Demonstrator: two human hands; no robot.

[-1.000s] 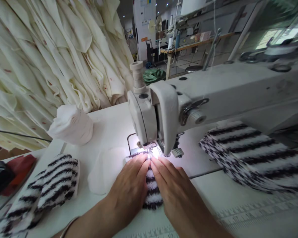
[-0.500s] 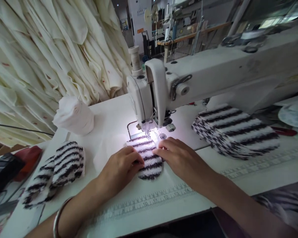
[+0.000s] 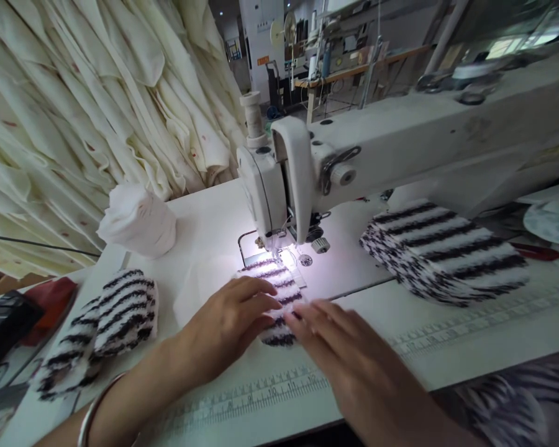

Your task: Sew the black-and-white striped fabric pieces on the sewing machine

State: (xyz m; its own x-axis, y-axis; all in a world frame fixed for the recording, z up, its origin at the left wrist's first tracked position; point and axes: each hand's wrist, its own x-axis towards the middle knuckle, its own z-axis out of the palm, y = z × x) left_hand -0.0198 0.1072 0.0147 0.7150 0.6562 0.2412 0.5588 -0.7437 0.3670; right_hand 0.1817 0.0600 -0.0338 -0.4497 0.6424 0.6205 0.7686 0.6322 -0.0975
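Smoothing a striped terry patch (image 3: 272, 277) at the presser foot (image 3: 279, 253) of a sewing machine (image 3: 377, 152), left hand (image 3: 223, 329) flat and open on it, right hand (image 3: 349, 354) open, fingers spread at its near edge, gripping nothing, striped stack (image 3: 442, 254) at 2 o'clock.

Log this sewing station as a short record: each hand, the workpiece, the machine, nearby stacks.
left hand: left hand lying flat on the striped terry piece
right hand: right hand, blurred, fingertips at the piece's lower end
workpiece: black-and-white, upper end near the needle area
machine: white industrial sewing machine, work light on
stack right: striped terry stack
stack left: striped terry pile
also: white fabric bundle behind the left pile
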